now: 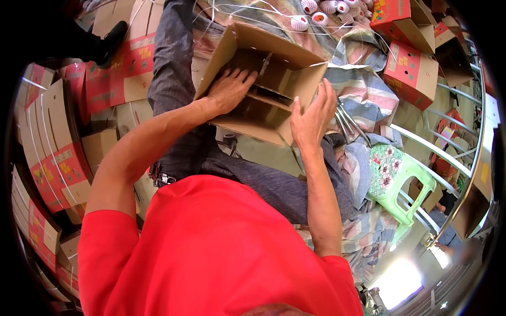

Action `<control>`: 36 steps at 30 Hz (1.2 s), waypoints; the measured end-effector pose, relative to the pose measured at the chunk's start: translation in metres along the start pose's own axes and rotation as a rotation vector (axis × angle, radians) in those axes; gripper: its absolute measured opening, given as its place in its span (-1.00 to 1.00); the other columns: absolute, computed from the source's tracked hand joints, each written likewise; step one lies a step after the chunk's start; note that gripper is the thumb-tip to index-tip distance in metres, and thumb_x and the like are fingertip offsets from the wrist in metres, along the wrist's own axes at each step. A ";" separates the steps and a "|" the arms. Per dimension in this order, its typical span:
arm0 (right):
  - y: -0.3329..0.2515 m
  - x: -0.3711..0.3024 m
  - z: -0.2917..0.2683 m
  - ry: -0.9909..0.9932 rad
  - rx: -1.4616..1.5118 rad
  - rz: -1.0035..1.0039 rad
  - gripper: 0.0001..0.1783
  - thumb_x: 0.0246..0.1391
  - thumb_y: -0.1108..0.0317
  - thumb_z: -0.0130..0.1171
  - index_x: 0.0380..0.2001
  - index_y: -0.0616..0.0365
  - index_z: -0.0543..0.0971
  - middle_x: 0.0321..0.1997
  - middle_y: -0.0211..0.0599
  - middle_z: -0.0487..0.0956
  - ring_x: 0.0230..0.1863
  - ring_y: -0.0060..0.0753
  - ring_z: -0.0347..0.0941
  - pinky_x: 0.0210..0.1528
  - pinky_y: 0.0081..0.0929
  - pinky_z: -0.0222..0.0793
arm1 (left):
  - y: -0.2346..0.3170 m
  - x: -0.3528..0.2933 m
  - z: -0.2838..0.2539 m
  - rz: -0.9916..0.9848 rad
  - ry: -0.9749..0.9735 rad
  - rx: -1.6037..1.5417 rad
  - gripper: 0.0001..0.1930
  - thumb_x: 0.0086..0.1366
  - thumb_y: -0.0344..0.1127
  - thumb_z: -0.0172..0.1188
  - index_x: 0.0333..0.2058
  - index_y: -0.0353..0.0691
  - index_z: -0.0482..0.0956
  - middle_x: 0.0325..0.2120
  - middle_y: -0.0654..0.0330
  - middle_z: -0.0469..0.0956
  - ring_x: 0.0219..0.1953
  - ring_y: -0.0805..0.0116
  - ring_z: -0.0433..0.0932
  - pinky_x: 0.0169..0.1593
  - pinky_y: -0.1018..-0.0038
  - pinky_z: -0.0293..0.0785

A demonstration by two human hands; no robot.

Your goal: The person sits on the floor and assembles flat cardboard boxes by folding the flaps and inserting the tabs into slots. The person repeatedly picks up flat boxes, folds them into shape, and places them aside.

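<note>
The open corrugated carton (282, 48) sits between the legs (171, 79). Left hand (230, 92): inside, palm down, fingers slightly parted near the cardboard divider (271, 98), contact unclear. Right hand (312, 118): at the carton's right edge, thumb spread from fingers.

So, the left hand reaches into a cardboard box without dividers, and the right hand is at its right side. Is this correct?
Not quite: the head view shows dividers inside the cardboard box. The rest stands: left hand reaching in, right hand at the right side.
</note>
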State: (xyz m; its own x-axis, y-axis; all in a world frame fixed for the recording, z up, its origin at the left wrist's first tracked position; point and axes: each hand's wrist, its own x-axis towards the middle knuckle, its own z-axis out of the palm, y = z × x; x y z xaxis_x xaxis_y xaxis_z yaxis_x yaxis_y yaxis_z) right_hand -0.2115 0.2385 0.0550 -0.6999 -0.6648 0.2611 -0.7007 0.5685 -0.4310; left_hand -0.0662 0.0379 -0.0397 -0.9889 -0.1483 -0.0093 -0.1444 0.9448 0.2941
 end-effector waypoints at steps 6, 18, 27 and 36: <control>-0.015 -0.007 0.002 -0.204 -0.134 -0.212 -0.62 0.11 0.39 0.36 0.02 0.15 0.62 0.27 -0.26 0.51 0.46 0.00 0.22 0.45 0.04 0.07 | 0.017 -0.021 -0.020 -0.019 0.045 -0.040 -0.79 0.24 -0.36 0.20 -0.14 -0.16 0.61 -0.18 0.14 0.57 -0.01 0.12 0.53 0.16 0.20 0.39; -0.022 0.020 0.024 -0.414 -0.477 -0.345 -0.70 0.06 0.55 0.20 -0.10 0.24 0.65 -0.05 -0.09 0.69 0.50 0.08 0.26 0.55 0.15 -0.09 | 0.002 -0.009 -0.002 -0.032 -0.164 0.060 -0.79 0.12 -0.43 0.26 -0.23 -0.21 0.68 -0.23 0.06 0.67 0.00 0.05 0.58 0.11 0.14 0.52; -0.003 0.031 0.038 -0.296 -0.345 -0.331 -0.50 0.06 0.61 0.14 0.13 0.25 0.60 0.02 -0.09 0.70 0.37 0.07 0.40 0.62 0.32 -0.18 | 0.002 -0.009 -0.019 0.039 -0.040 0.009 -0.82 0.16 -0.42 0.23 -0.23 -0.18 0.68 -0.26 0.09 0.66 0.00 0.05 0.59 0.12 0.14 0.55; 0.000 0.026 0.060 -0.144 -0.102 -0.369 -0.50 0.07 0.64 0.11 0.13 0.27 0.59 0.23 -0.02 0.56 0.44 0.11 0.31 0.63 0.25 -0.13 | -0.043 0.009 -0.050 0.029 -0.042 0.070 -0.89 0.26 -0.41 0.18 -0.31 -0.20 0.69 -0.38 0.06 0.73 -0.13 -0.05 0.69 -0.13 0.11 0.68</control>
State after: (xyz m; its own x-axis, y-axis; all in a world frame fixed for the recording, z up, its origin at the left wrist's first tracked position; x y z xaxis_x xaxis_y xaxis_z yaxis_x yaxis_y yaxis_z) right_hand -0.2213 0.1921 0.0096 -0.3778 -0.8900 0.2553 -0.9163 0.3198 -0.2413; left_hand -0.0671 -0.0182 -0.0049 -0.9931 -0.1094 -0.0423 -0.1162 0.9668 0.2275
